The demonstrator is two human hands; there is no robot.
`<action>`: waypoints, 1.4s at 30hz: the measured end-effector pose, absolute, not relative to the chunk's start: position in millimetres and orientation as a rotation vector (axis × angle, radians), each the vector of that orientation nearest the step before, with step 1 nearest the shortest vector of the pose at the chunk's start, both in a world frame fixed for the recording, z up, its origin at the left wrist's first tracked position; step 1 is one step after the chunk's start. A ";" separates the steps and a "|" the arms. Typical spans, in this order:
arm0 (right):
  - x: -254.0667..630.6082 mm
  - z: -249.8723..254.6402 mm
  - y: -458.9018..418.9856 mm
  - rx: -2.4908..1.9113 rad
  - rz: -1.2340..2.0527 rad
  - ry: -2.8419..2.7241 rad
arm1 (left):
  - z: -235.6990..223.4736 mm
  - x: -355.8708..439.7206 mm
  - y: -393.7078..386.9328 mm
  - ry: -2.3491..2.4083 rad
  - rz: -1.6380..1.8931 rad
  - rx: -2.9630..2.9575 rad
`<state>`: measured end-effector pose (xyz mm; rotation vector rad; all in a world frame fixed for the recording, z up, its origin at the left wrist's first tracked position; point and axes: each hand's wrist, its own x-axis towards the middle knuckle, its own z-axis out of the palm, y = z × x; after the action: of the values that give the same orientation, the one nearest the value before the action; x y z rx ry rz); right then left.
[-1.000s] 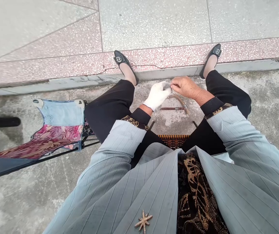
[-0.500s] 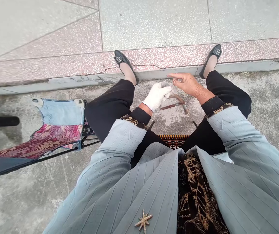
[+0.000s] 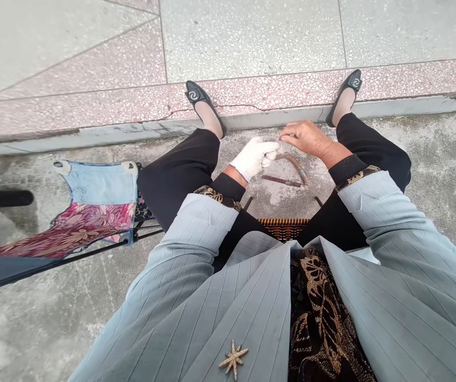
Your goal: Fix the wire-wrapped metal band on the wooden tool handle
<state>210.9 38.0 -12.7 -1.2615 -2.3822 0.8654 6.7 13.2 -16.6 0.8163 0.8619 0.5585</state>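
My left hand (image 3: 254,157), in a white knit glove, is curled closed at the centre, its fingers turned right. Just right of it my bare right hand (image 3: 305,139) has its thumb and fingertips pinched together, very close to the gloved fingers. What either hand holds is too small or hidden to make out. Below the hands show a curved brown stick-like piece (image 3: 293,163) and a thin straight brown stick (image 3: 281,181), each with a greyish band near its right end. Whether the left hand holds them, I cannot tell.
Beneath me is the woven edge of a seat (image 3: 285,231). On the left, a dark-framed rack or chair (image 3: 100,183) carries blue and floral cloth, beside a dark bar (image 3: 2,199). A low step edge (image 3: 251,122) runs under my black shoes (image 3: 199,95).
The right hand's extended index finger has drawn in to a pinch. The straight stick's right end has swung downward, away from the curved piece's middle. The left hand has barely moved.
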 end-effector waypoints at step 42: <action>202.8 -3.2 32.0 -1.378 0.691 -2.586 | -15.0 13.2 8.5 1.045 0.585 1.019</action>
<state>202.8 32.0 -3.2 -1.3784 -2.5865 0.6910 13.2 8.5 -15.0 1.0190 1.0453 0.5851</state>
